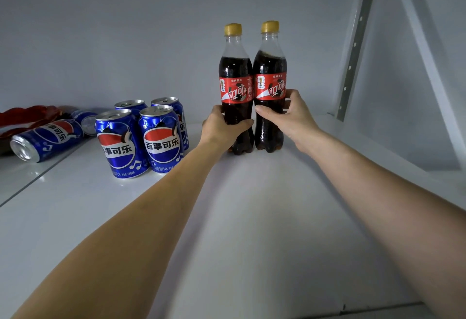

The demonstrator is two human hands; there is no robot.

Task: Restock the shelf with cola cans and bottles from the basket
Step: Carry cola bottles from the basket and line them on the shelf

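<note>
Now placing bottles | left hand (222,127) clamped on left bottle (235,86), right hand (290,114) on right bottle (269,84) | both upright, touching, on shelf (252,217) right of cans (141,137) | next, likely: release, fetch more stock

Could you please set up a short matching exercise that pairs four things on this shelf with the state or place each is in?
Things:
1. left bottle
2. right bottle
3. upright cans
4. tipped can

States:
A. lying on its side at the far left
B. gripped by the right hand
C. standing in a group of four, untouched
D. gripped by the left hand

Pairs: 1-D, 2-B, 3-C, 4-A
</note>
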